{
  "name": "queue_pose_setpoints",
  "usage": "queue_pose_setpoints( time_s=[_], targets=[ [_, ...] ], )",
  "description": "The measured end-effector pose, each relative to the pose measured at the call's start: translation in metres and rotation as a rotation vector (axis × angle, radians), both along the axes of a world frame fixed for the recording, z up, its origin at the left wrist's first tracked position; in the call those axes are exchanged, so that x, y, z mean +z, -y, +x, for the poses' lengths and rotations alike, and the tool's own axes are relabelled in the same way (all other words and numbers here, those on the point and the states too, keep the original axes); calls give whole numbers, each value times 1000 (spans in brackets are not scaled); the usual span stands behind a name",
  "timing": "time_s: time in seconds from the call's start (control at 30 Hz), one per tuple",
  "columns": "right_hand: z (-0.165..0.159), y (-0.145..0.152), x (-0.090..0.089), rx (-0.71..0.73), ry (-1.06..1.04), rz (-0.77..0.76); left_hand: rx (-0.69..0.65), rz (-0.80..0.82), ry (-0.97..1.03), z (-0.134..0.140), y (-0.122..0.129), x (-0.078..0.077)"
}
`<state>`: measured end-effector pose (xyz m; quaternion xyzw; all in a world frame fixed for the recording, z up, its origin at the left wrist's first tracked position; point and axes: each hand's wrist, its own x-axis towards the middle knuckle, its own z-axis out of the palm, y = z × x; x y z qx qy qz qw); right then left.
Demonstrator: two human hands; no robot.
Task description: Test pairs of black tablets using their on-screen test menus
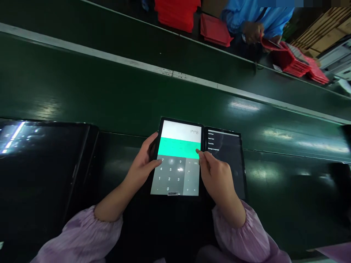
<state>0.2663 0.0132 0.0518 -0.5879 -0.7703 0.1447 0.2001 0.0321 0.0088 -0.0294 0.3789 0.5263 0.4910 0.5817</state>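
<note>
Black-bezelled rectangular tablet (179, 168) is gripped at its left edge by the left hand (144, 159), between both hands. Calculator displayed: white strip (178, 130), bright green band (178, 147), grey keypad (174, 174). Right hand (215, 170) is curled, fingertip at green band; any grip can't be told. Dark-screened tablet with white menu text (229, 148) is seen just beside.

Dim — tablet (177, 166) glowing, bench (109, 95) glare-streaked.

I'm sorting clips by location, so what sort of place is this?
Probably a factory or workshop line: long green work surfaces run across the view, a co-worker in blue handles flat red items beside red stacks, and a lit tablet lies beside a second tablet.
</note>
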Motion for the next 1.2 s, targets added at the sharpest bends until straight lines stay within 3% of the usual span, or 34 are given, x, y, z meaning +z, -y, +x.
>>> queue_pose_setpoints(
  time_s=[0.2, 0.4, 0.57, 0.67, 0.87, 1.07, 1.2],
  targets=[
    [-12, 1, -9, 132, 10, -52, 120, -10, 96, 7, -2, 7],
    [-5, 1, -9, -21, 72, -1, 145, -28, 88, 8, -3, 11],
    [-8, 1, -8, 104, 14, -73, 203, 17, 121, 9, -7, 9],
    [6, -4, -1, 62, -29, -84, 224, 44, 115, 9, -13, 8],
    [61, -19, 12, -178, -36, 2, 301, 64, 113, 15, -32, 6],
    [79, -23, 5, -161, -61, -46, 340, 95, 130, 25, -58, 1],
    [85, -24, 8, -154, -102, 9, 301, 123, 37, 22, -69, -4]
  ],
)
